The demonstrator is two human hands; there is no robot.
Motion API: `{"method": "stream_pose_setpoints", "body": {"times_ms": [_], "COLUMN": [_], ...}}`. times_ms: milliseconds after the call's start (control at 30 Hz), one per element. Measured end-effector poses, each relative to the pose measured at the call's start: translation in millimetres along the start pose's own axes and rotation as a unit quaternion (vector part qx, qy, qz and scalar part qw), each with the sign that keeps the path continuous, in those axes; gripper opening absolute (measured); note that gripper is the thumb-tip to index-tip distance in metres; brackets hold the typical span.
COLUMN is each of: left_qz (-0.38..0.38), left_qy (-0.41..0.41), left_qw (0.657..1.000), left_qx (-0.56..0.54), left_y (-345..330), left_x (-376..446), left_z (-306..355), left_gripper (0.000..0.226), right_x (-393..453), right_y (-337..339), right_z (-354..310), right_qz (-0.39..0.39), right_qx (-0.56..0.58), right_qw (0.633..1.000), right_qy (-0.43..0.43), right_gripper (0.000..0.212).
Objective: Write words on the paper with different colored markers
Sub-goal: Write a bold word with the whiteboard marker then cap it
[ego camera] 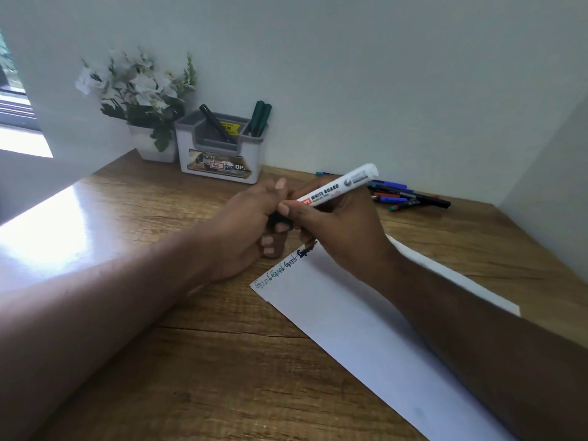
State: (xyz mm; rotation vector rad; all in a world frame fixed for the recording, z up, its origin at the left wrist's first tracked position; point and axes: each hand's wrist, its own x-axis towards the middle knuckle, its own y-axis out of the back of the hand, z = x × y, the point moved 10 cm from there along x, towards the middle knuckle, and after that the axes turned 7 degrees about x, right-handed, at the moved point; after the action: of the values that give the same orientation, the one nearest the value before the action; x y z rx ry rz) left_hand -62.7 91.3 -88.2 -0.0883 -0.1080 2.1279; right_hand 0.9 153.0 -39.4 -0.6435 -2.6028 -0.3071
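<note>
A white sheet of paper (359,316) lies on the wooden desk (197,345), with several small handwritten words (280,270) along its top edge. My right hand (337,230) grips a white whiteboard marker (337,186) by its barrel, above the paper's far corner. My left hand (254,218) is curled round the marker's black cap end (278,219), touching my right hand. Whether the cap is on or off the tip is hidden by my fingers.
A pile of loose coloured markers (410,197) lies by the wall at the right. A grey-white pen holder (219,148) with a black pen and green markers stands at the back, beside a white flower pot (152,144). White walls close the desk behind and right.
</note>
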Motion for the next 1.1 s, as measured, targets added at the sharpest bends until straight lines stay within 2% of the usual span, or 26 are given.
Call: {"method": "stream_pose_setpoints", "body": {"times_ms": [100,200,267,333,367,467,533,600,700,767,800,900,933,1100], "left_qz": [-0.043,-0.093,-0.094,-0.037,0.022,0.204,0.257,0.263,0.246,0.242,0.240,0.244,0.245,0.247], "left_qy": [0.030,0.036,0.029,-0.004,-0.022,-0.069,-0.079,-0.070,-0.069,-0.063,-0.060,-0.050,-0.048,-0.038], "left_qw": [0.998,0.995,0.995,0.999,0.999,0.975,0.963,0.962,0.961,0.961,0.961,0.960,0.960,0.962], "left_qx": [-0.037,-0.027,-0.014,0.010,0.029,0.057,0.017,0.017,0.110,0.121,0.120,0.130,0.124,0.107], "left_y": [-5.8,-11.8,-7.3,13.4,33.1,100.7,126.3,131.5,126.3,127.0,126.0,126.4,126.4,130.3], "left_x": [-1.1,1.2,4.9,8.2,9.1,6.1,4.8,8.9,16.7,17.3,17.3,17.4,17.7,21.0], "left_z": [-3.4,-5.0,-2.2,6.5,11.7,24.9,24.5,21.0,19.3,17.8,17.0,17.5,17.3,14.2], "left_gripper": [0.046,0.061,0.069,0.063,0.055,0.026,0.015,0.017,0.044,0.063,0.069,0.076,0.077,0.081], "right_x": [0.8,-1.4,-1.9,-1.8,-1.6,-0.7,3.7,14.3,42.6,67.8,79.9,112.6,120.4,137.5], "right_y": [-3.2,-4.2,0.6,5.8,8.2,4.5,-1.0,-1.2,1.5,-1.5,-2.2,-13.7,-17.1,-22.4], "right_z": [-2.5,-8.1,-4.3,2.6,3.0,-1.4,4.5,4.3,-7.3,-22.9,-31.0,-43.4,-44.1,-24.8], "right_qz": [-0.012,-0.040,-0.042,-0.035,-0.033,-0.099,-0.154,-0.159,-0.100,-0.043,-0.015,0.045,0.066,0.192], "right_qx": [-0.014,-0.021,-0.004,0.034,0.031,-0.116,-0.119,-0.106,-0.057,-0.026,-0.011,0.013,0.020,-0.015], "right_qw": [1.000,0.999,0.999,0.998,0.999,0.988,0.980,0.979,0.989,0.997,0.999,0.998,0.996,0.977], "right_qy": [0.014,0.024,0.004,-0.025,-0.023,0.008,-0.046,-0.076,-0.094,-0.057,-0.026,0.044,0.060,0.093], "right_gripper": [0.020,0.012,0.007,0.004,0.008,0.039,0.063,0.075,0.058,0.050,0.056,0.094,0.098,0.067]}}
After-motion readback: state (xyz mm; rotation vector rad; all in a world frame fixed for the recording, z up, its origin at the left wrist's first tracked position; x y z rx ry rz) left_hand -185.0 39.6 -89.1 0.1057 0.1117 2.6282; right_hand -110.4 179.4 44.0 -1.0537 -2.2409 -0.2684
